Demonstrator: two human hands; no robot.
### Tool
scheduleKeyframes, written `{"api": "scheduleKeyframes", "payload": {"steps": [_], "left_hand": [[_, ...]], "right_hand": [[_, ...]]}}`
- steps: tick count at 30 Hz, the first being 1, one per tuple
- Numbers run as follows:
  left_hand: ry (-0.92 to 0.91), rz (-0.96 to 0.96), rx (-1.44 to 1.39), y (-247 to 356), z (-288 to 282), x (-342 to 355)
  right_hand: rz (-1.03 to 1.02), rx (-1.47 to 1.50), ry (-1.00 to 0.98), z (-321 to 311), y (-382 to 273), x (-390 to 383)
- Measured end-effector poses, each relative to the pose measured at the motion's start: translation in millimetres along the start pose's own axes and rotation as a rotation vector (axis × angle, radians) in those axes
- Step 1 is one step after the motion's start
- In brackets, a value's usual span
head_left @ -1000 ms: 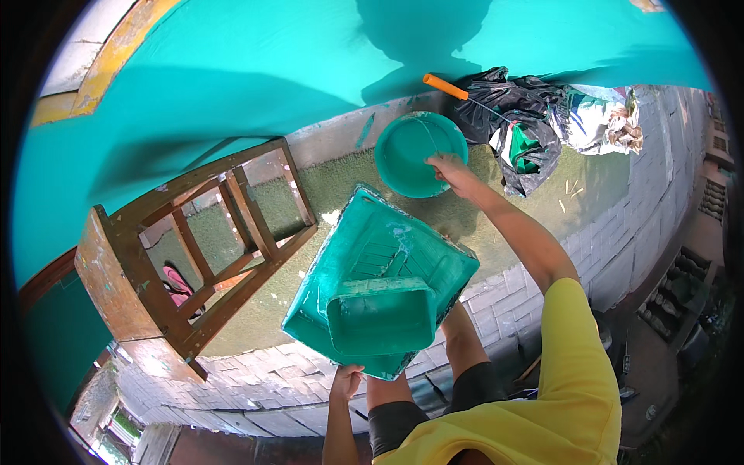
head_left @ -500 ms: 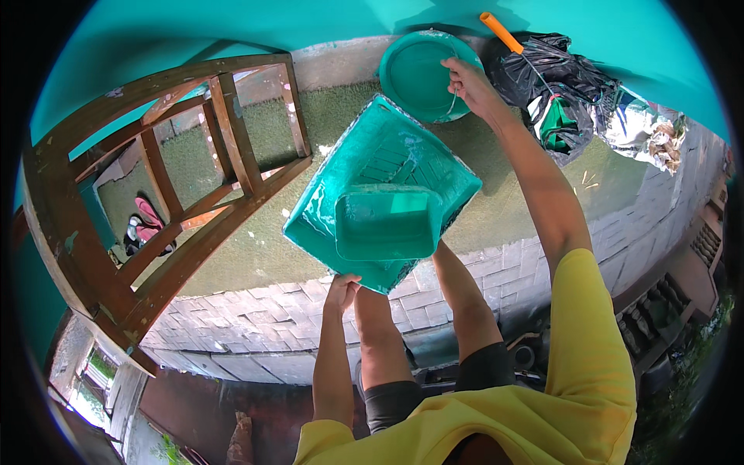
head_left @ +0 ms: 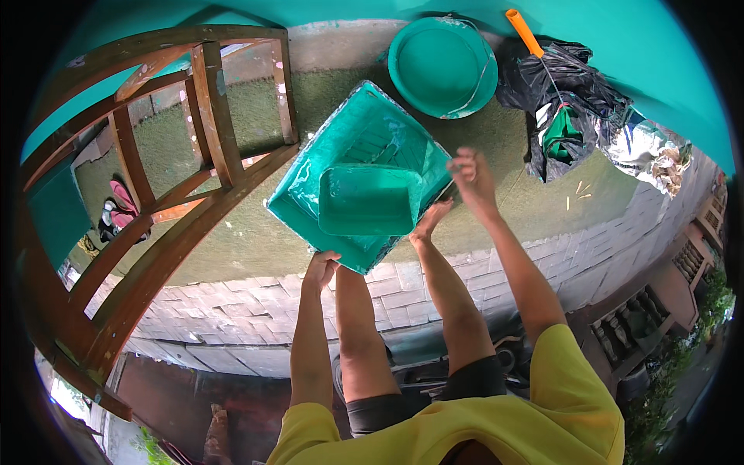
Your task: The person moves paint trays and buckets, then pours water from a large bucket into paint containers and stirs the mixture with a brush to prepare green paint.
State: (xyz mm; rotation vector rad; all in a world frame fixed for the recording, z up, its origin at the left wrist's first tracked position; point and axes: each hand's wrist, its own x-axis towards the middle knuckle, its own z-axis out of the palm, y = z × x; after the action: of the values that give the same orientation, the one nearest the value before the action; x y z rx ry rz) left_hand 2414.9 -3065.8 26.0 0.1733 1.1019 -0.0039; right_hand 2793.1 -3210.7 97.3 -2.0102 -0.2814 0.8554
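Observation:
A large paint tray [head_left: 310,186], coated in teal paint, tilts over the ground in front of me. Its near corner is held by my left hand [head_left: 320,269], with the thumb over the rim. Inside the tray sits a smaller rectangular tub [head_left: 366,231], also smeared with teal. My right hand [head_left: 474,184] is just beside the tray's right corner, empty, its fingers apart and slightly curled; whether it touches the rim I cannot tell. Beyond the tray stands a round bucket [head_left: 394,66] of teal paint, its wire handle [head_left: 487,77] lying toward the right side.
A paint-spotted wooden frame [head_left: 225,124] takes up the left, with pink footwear [head_left: 122,201] behind its bars. At far right are black plastic bags [head_left: 535,85], an orange-handled roller [head_left: 525,32] and crumpled wrapping [head_left: 647,151]. The teal wall [head_left: 659,70] runs behind.
My right hand has let go of the bucket's wire handle and come back toward the tray. In view, the tray has shifted slightly left, my left hand still on it.

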Motion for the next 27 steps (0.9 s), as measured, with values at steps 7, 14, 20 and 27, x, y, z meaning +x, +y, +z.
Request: {"api": "scheduleKeyframes", "payload": {"steps": [7,14,20,27], "left_hand": [[0.035,-0.028,0.048,-0.1,-8.5,23.9],[0.098,-0.094,0.023,-8.9,-3.0,36.4],[0.113,-0.024,-0.126,-72.5,6.5,39.5],[0.130,0.071,-0.301,-100.5,15.5,61.5]], "right_hand": [[0.141,0.078,-0.183,78.2,66.6,-57.4],[0.004,-0.049,-0.161,65.2,71.5,-58.8],[0.298,0.400,-0.093,-11.3,61.9,-93.1],[0.360,0.340,0.291,-91.3,94.3,-108.3]]}}
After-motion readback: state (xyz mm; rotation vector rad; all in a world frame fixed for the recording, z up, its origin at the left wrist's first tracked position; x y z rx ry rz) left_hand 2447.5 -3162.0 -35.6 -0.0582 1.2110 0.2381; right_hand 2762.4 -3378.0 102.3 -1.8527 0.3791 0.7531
